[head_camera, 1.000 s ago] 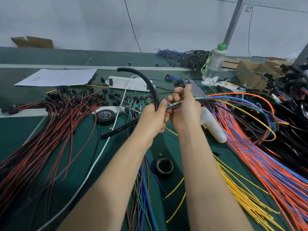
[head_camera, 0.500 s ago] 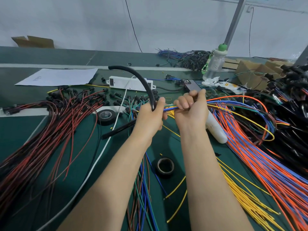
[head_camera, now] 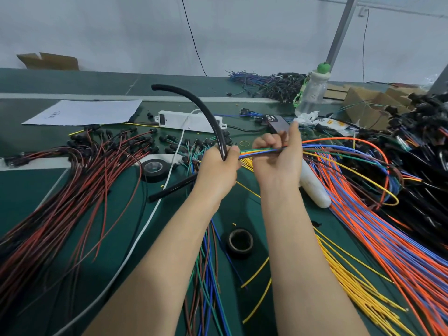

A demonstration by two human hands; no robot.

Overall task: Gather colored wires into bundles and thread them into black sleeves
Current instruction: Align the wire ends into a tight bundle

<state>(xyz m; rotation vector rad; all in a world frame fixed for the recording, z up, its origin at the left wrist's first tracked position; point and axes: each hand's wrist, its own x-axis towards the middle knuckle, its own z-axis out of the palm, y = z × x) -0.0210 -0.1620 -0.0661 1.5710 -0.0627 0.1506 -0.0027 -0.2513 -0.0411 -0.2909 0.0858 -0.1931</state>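
Gripping one sleeve (head_camera: 205, 111) and one bundle (head_camera: 257, 152): two hands (head_camera: 218, 170) (head_camera: 278, 163).

sleeve (head_camera: 220, 143) mouth: hidden inside left hand (head_camera: 217, 170) | paper (head_camera: 82, 112) writing: too small to read

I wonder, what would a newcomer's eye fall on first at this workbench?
The hands at centre: the left hand grips a curved black sleeve, the right hand holds a coloured wire bundle stretched between them. Next, the orange and blue wires fanned at right and the red wires at left.
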